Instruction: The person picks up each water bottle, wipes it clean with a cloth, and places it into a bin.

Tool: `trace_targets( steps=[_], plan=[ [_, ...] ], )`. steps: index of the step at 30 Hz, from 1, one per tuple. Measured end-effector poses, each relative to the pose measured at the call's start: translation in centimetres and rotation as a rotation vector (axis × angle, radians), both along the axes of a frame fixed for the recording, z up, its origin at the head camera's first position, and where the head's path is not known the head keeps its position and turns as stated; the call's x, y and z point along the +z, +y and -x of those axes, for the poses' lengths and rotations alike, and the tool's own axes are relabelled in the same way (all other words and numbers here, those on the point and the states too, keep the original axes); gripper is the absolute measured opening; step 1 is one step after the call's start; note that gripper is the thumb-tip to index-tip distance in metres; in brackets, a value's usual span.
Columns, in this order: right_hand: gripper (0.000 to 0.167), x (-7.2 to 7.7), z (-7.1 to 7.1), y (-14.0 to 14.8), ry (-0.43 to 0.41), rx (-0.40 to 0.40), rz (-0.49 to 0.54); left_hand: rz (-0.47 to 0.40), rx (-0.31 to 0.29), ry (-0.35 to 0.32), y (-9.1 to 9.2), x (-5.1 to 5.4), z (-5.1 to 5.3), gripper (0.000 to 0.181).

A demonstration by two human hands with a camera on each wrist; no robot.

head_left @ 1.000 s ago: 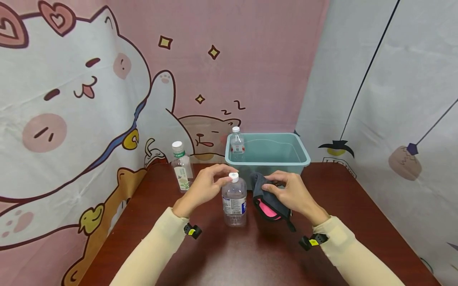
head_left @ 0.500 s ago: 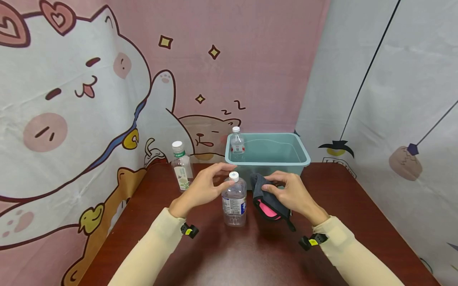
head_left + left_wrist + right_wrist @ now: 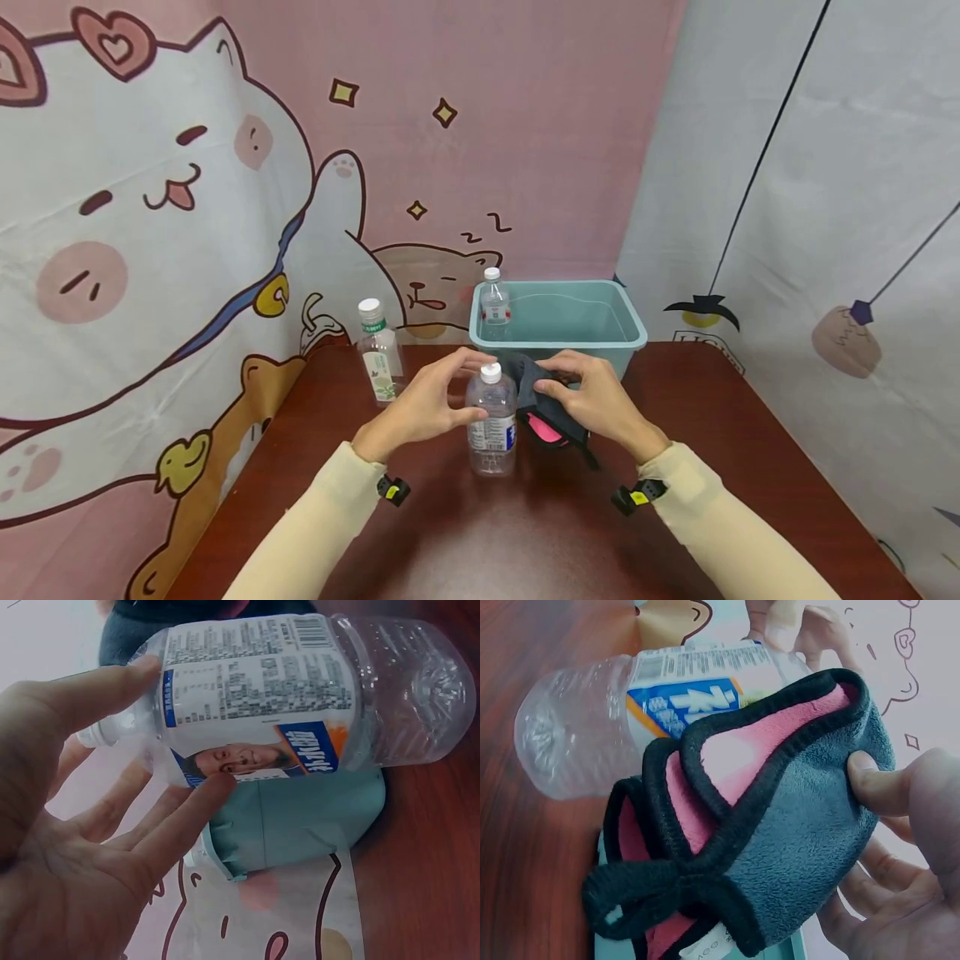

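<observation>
A clear plastic bottle (image 3: 491,457) with a white cap and printed label stands upright on the table. My left hand (image 3: 423,404) is spread around its upper part, the thumb at its near left side and the fingers behind the neck. In the left wrist view, the thumb and loosely extended fingers (image 3: 202,806) lie about the bottle's shoulder without a visible tight grip. My right hand (image 3: 600,400) pinches a folded cloth (image 3: 802,825), dark grey outside and pink inside, with black edging and a hanging loop. That cloth is close beside the bottle's right side; whether they touch I cannot tell.
Behind the hands stands a light teal plastic bin (image 3: 558,343) with a small clear bottle (image 3: 495,304) inside at its left. Another clear bottle (image 3: 382,362) with a green neck band stands on the brown table (image 3: 495,550) to the left. A cartoon-printed curtain hangs behind.
My left hand has come off the cap, and its thumb has lowered to the bottle's side. My right hand has brought the folded cloth left, closer to the bottle.
</observation>
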State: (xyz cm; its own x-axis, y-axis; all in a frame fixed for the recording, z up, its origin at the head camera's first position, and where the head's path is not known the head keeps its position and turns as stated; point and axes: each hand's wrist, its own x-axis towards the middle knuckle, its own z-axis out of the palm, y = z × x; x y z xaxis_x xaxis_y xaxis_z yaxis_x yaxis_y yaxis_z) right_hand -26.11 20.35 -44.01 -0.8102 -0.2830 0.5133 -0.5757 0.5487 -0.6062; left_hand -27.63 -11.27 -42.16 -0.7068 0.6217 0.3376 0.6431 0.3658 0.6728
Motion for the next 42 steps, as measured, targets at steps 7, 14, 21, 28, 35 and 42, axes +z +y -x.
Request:
trace_targets(
  steps=[7,14,21,28,35,42],
  plan=[
    [0.035,-0.6,0.4,-1.9,0.009,0.057,-0.013,-0.005,0.026,0.019,0.4,-0.6,-0.2,0.078],
    [0.055,-1.2,0.1,-2.5,-0.081,0.110,-0.006,-0.005,0.041,0.052,0.6,-0.7,-0.3,0.078],
    [0.061,-1.6,-0.2,-2.2,-0.140,0.109,-0.021,0.004,0.061,0.044,0.5,-0.6,-0.3,0.078],
    [0.054,-3.0,-0.3,-1.8,-0.151,0.040,0.003,0.000,0.071,0.027,0.6,-0.5,-0.7,0.080],
    [0.044,-4.8,-0.2,-1.7,-0.130,-0.059,-0.041,-0.006,0.075,0.032,0.6,-0.7,-0.6,0.082],
    [0.038,-6.5,0.3,-1.3,-0.158,-0.029,-0.133,-0.015,0.064,0.018,0.9,-0.7,-0.2,0.081]
  ],
)
